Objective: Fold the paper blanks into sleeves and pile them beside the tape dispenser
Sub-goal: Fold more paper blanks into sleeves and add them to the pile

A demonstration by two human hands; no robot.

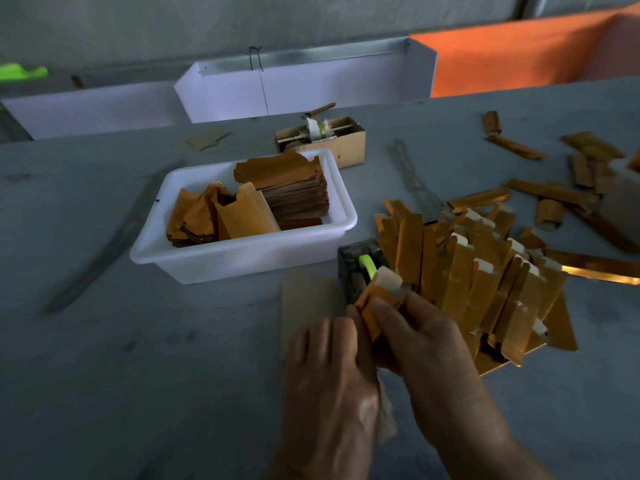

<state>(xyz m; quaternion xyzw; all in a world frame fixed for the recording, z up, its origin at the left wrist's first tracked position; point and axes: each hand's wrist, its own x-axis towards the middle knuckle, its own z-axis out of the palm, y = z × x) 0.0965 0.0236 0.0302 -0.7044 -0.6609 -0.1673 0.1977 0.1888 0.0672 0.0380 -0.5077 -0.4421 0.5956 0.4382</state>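
Observation:
Both hands hold one gold paper blank (pixel 375 299) just in front of the tape dispenser (pixel 358 268), which carries a green roll. My left hand (pixel 329 362) grips its left side, and my right hand (pixel 419 337) pinches its top and right side. The blank is partly folded, its white inner flap showing at the top. A pile of folded gold sleeves (pixel 485 271) fans out right of the dispenser. Flat gold blanks (pixel 291 188) are stacked in a white tub (pixel 242 254) to the left.
A small cardboard box (pixel 332 140) with tape scraps stands behind the tub. Loose gold sleeves (pixel 554 192) lie scattered at the far right. A flat piece of card (pixel 308 299) lies under my left hand. White trays (pixel 304 88) line the table's back edge.

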